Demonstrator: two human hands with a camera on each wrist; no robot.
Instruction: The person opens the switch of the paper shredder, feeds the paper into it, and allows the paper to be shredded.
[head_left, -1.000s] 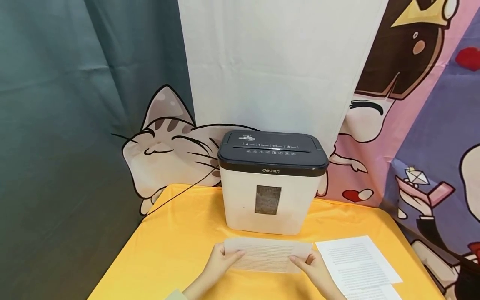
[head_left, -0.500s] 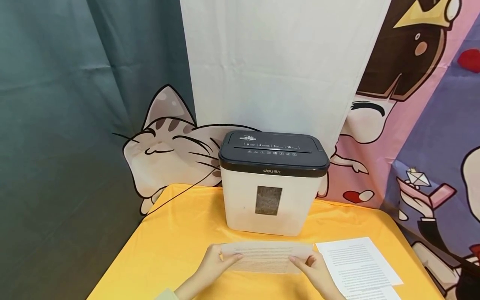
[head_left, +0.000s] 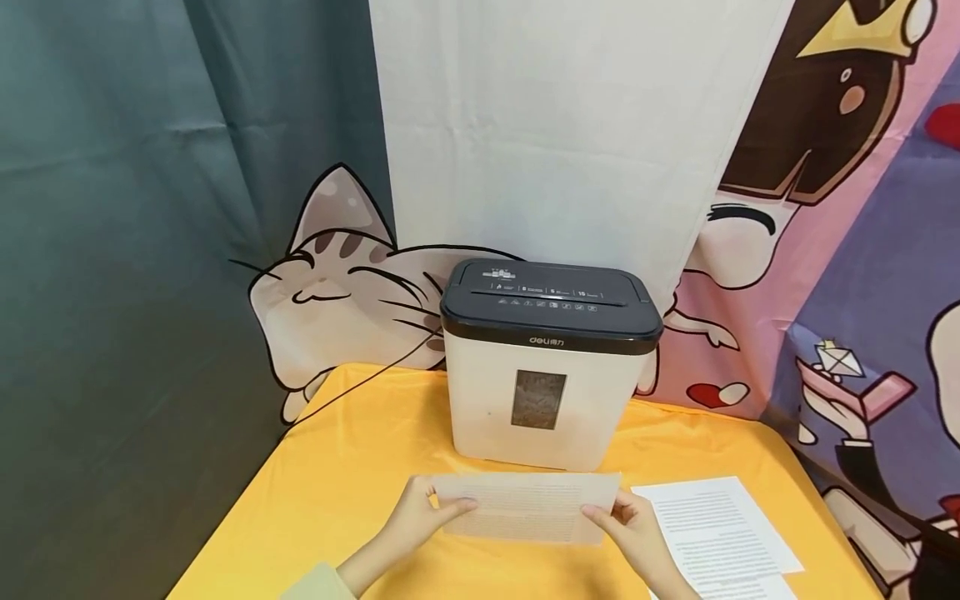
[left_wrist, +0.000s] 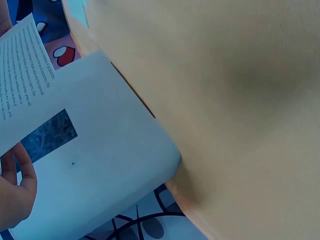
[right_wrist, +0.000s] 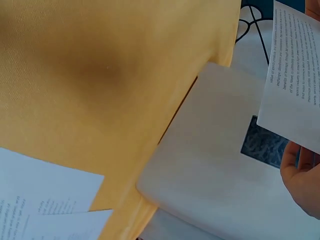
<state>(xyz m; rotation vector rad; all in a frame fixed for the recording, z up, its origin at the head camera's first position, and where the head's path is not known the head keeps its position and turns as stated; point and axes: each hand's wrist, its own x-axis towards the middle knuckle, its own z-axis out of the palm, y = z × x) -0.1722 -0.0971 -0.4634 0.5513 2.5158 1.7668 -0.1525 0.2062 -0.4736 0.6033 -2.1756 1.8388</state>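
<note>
A printed sheet of paper (head_left: 528, 507) is stretched between both hands, in front of a paper shredder (head_left: 491, 400) with a white bin and a dark lid. My left hand (head_left: 422, 515) pinches the sheet's left end, thumb on the near face. At the right end, my right hand (head_left: 632, 533) pinches it the same way. In the left wrist view the sheet (left_wrist: 22, 75) overlaps the bin's small window (left_wrist: 52, 137). The right wrist view shows lines of print on the sheet (right_wrist: 292, 75), with the right hand's fingers (right_wrist: 302, 182) at its edge.
More printed sheets (head_left: 720, 533) lie overlapping on the right of the yellow tablecloth (head_left: 360, 467). A thin dark cord (head_left: 352, 390) runs left from behind the shredder. Cartoon-printed curtains (head_left: 540, 125) hang close behind the table. The shredder's feed slot (head_left: 547, 297) crosses its lid.
The left hand has shifted left and slightly up along with its end of the sheet. The sheet has risen a little; the right hand still grips it. The head view has shifted slightly.
</note>
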